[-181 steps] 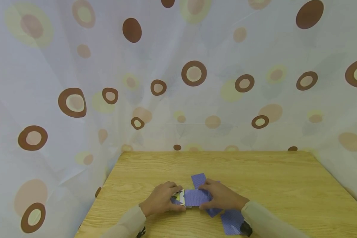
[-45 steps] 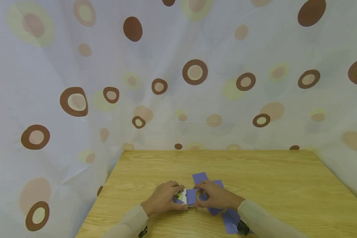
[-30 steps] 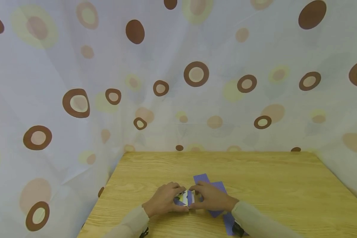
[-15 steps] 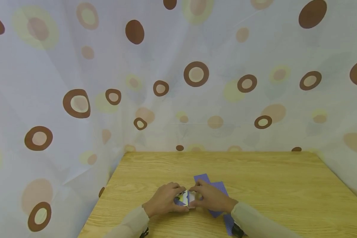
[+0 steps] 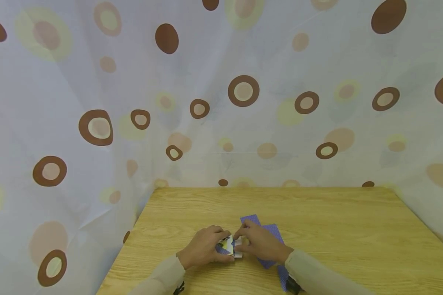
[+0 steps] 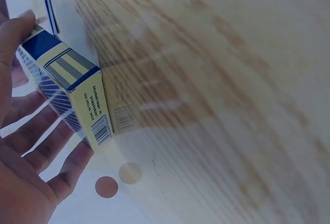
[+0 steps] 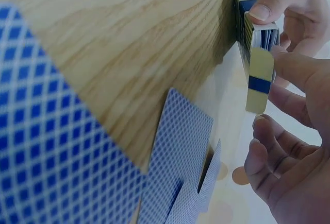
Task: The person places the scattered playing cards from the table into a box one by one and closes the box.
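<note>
A playing-card box (image 6: 90,87) is gripped by my left hand (image 5: 203,248), its thumb and fingers on opposite sides. In the left wrist view its barcode end faces the camera. The other end stands open in the right wrist view, with its flap (image 7: 260,82) hanging out and the edges of playing cards (image 7: 267,41) just inside. My right hand (image 5: 262,243) is at this open end. Its thumb (image 7: 296,67) touches at the opening beside the cards, while the other fingers are bent loosely near the flap's end.
Several blue-backed playing cards lie on the wooden table (image 5: 336,229) under and around the right forearm: one at the back (image 5: 250,220), another card (image 7: 180,131) overlapping its neighbours. A nearer card (image 7: 51,131) looms large in the right wrist view. A spotted curtain (image 5: 206,131) surrounds the table.
The deck has slid left into the box, from sticking far out to lying inside. My right hand has followed leftward, and its thumb is now at the opening. The left hand keeps its grip.
</note>
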`<control>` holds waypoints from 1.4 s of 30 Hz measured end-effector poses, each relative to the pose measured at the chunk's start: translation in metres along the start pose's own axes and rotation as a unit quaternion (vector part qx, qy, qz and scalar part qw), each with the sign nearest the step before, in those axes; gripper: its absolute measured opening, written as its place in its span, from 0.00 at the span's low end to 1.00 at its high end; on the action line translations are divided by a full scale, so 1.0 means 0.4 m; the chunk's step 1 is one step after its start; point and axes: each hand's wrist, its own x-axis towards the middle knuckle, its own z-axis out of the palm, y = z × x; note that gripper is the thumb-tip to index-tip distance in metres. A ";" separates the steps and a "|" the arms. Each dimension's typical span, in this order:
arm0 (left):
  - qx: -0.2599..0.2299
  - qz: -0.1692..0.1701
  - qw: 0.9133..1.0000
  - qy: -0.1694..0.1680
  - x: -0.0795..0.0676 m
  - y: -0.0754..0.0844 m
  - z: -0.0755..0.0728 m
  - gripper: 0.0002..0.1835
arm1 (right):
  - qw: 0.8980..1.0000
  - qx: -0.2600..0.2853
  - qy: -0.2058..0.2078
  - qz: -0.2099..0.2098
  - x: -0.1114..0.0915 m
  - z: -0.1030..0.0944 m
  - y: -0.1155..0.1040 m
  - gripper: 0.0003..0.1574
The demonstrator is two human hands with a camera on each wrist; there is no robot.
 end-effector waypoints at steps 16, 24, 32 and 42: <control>-0.010 -0.008 1.000 -0.009 0.000 0.006 -0.012 0.41 | 1.000 -0.005 0.005 0.018 -0.094 -0.078 0.091 0.22; -0.015 -0.011 1.000 -0.014 -0.001 0.008 -0.018 0.42 | 1.000 0.003 -0.004 0.014 -0.175 -0.109 0.136 0.28; -0.018 0.000 1.000 -0.005 -0.004 0.006 -0.017 0.41 | 0.999 0.011 -0.012 0.031 -0.236 -0.129 0.166 0.32; -0.017 -0.005 1.000 -0.007 0.000 0.007 -0.019 0.41 | 0.998 0.013 -0.043 0.039 -0.306 -0.161 0.164 0.41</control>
